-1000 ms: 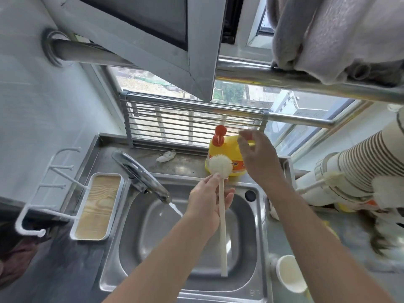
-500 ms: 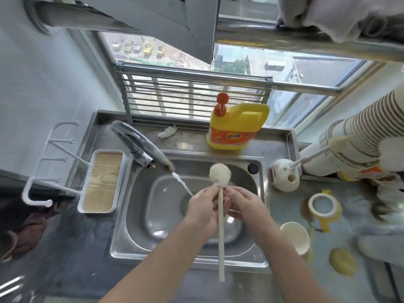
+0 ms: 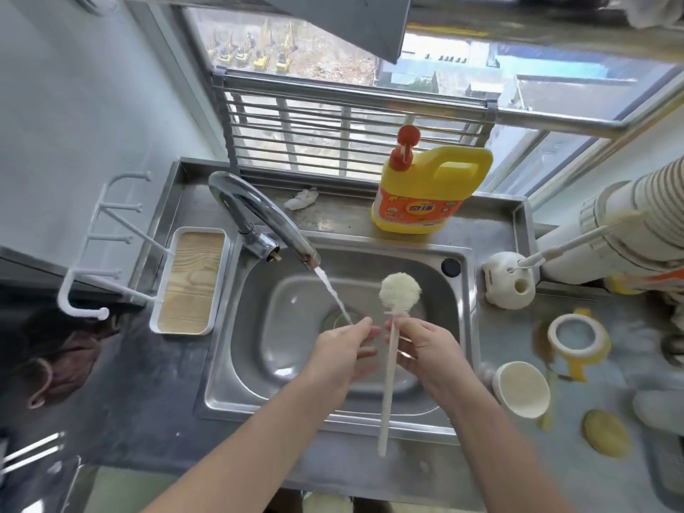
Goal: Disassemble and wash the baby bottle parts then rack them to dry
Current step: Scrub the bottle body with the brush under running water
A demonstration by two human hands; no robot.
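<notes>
A white bottle brush (image 3: 400, 293) with a round bristle head stands upright over the steel sink (image 3: 467, 327), its long handle reaching down past the front rim. My right hand (image 3: 425, 351) grips the handle just below the head. My left hand (image 3: 342, 351) is beside it, apart from the handle, with its fingertips in the water stream (image 3: 333, 292) and nothing in it. On the counter to the right lie a white cup-shaped bottle part (image 3: 522, 388), a yellow-and-white collar ring with handles (image 3: 577, 336) and a small yellow piece (image 3: 607, 433).
The faucet (image 3: 259, 220) runs at the sink's back left. A yellow detergent jug (image 3: 425, 194) stands behind the sink. A white peg rack (image 3: 111, 246) over a wood-lined tray (image 3: 190, 283) sits left. A white brush holder (image 3: 509, 281) stands right of the sink.
My right hand came back from the detergent jug and took over the brush handle. My left hand let go of it and moved into the water. The view tilted down.
</notes>
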